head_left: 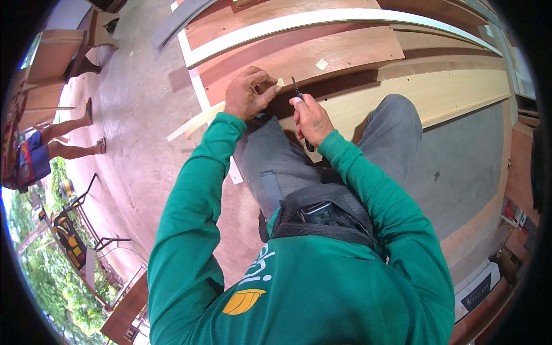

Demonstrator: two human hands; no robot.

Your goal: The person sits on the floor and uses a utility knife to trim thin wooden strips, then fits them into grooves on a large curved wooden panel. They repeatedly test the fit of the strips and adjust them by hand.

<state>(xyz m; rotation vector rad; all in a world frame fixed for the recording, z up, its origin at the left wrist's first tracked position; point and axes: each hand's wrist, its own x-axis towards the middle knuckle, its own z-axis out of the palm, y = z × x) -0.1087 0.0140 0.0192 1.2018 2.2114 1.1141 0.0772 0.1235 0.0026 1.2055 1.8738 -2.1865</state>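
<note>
My left hand is closed in a pinch beside the edge of a reddish-brown wooden panel. A thin pale strip runs out behind its wrist, and a small pale end shows at the fingertips. My right hand is wrapped round a utility knife with a dark handle, its blade pointing up and away from me. The blade stands a little to the right of the left fingertips, apart from them. A small pale square piece lies on the panel.
A long white-edged board crosses the panels beyond my hands. A pale yellow board lies past my knees. At the left, another person's legs stand on the concrete floor, near a black and yellow folding stand.
</note>
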